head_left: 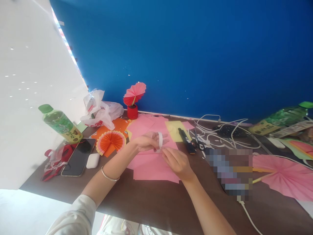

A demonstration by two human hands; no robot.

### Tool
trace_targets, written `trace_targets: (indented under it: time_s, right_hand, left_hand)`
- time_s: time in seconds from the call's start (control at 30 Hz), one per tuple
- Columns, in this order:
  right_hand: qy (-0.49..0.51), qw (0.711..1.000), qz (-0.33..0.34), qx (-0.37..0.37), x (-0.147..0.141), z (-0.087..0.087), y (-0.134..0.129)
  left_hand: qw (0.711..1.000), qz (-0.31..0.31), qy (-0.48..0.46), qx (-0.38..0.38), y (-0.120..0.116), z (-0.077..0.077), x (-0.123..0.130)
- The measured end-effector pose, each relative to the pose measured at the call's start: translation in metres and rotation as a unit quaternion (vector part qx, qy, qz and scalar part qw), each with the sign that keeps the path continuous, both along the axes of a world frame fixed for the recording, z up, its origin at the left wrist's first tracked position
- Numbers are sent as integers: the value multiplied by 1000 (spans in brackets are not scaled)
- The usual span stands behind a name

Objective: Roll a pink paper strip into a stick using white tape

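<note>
Tape (160, 140) seems to circle the left hand's (147, 142) spread fingers mid-frame, apparently steadied for the right hand (178, 163), fingertips bunched alongside, grip unclear, over pink paper (154, 170).

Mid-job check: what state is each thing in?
White ring: in left hand, right hand beside it
Orange fan: spread
Pink fan at back: spread
Pink fan at right: spread
Left bottle: capped
Right bottle: capped
Left phone: screen dark
White case: closed
Bag: crumpled
Cables: tangled
Scissors: cannot tell if open
</note>
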State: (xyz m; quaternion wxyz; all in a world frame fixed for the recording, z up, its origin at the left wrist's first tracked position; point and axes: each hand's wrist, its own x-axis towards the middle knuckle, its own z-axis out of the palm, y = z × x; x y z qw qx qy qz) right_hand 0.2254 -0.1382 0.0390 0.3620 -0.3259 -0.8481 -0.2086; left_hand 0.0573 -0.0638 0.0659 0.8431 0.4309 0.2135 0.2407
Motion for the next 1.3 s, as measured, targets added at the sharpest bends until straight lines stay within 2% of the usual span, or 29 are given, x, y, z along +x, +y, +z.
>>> trace_targets:
  time_s: [0.13,0.27,0.37,0.43,0.5,0.6,0.67,0.77,0.87,0.93,1.0,1.17,1.3]
  right_hand:
    - [7,1000,-12,-4,-3,0,-2]
    - [131,990,-30,-33,-8,2,-1]
    - [257,964,-41,-52,-10,3,1]
    - [320,942,-59,-78,-10,3,3]
    - [374,916,-87,-114,-8,1,5]
    - [454,869,-112,-162,-2,-3,9]
    - [503,835,-126,-185,2,-4,12]
    - [550,797,-165,-188,9,-4,17]
    - [566,783,-186,-179,15,-5,21]
    - [572,778,-188,-178,16,-6,23]
    - [574,775,-187,-186,15,-6,23]
    - [573,772,-187,-202,10,-2,21]
    - [588,760,-188,-203,13,-3,23]
  left_hand:
    - [1000,-14,12,12,-1,2,0]
    - [998,-17,41,49,-2,3,0]
    - [989,-15,66,129,-3,0,0]
    - [973,-7,100,210,-3,-4,0]
    - [939,21,155,306,-2,-9,0]
    - [863,42,249,438,0,-15,-1]
    - [811,34,307,497,2,-18,-3]
    - [737,37,394,547,6,-20,-7]
    - [665,55,467,581,11,-22,-9]
    - [631,63,499,591,14,-24,-9]
    - [617,64,519,588,15,-26,-10]
    - [623,72,511,588,18,-29,-11]
    - [608,76,494,617,21,-34,-13]
